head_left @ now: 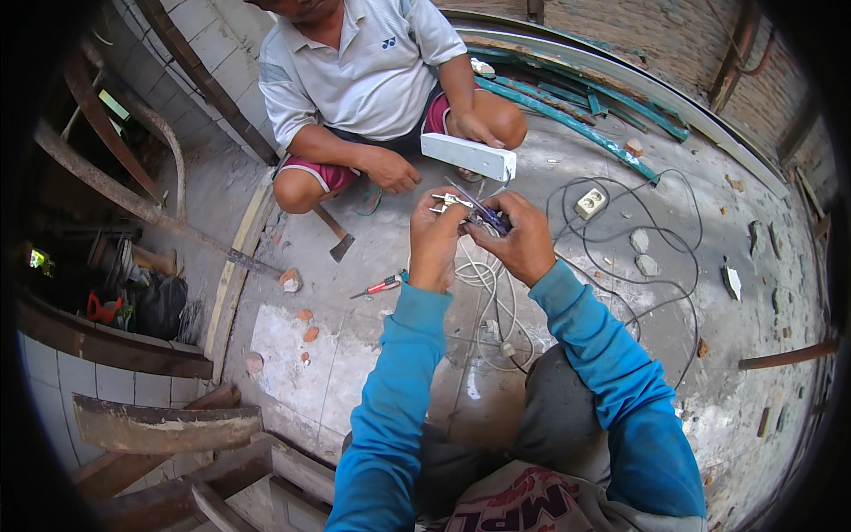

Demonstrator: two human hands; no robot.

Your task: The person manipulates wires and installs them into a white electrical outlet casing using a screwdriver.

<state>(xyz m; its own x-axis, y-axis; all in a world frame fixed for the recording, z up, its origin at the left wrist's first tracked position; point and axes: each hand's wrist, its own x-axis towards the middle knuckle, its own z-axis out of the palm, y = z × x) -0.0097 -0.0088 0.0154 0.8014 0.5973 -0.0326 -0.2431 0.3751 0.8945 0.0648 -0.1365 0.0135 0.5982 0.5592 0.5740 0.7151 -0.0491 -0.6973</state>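
Both my hands are close together over the floor, in front of the crouching person. My left hand (pixel 434 241) is closed on a small white electrical fitting (pixel 454 201), held between thumb and fingers. In my right hand (pixel 521 235) is a screwdriver with a dark purple-blue handle (pixel 493 218); its thin shaft points up and left, beside the fitting. My fingers hide much of both things. Below my hands, a pale cable (pixel 483 275) lies in loose loops on the floor. The other person's hand rests on a long white box (pixel 468 158) just beyond mine.
A red-and-black screwdriver (pixel 381 286) and a hatchet (pixel 339 242) lie to the left. On the right, a white socket outlet (pixel 590 203) sits among dark cable loops (pixel 656 239). Green metal bars (pixel 585 133) line the far wall. Rubble (pixel 646 264) is scattered about; wooden beams (pixel 168 426) stand lower left.
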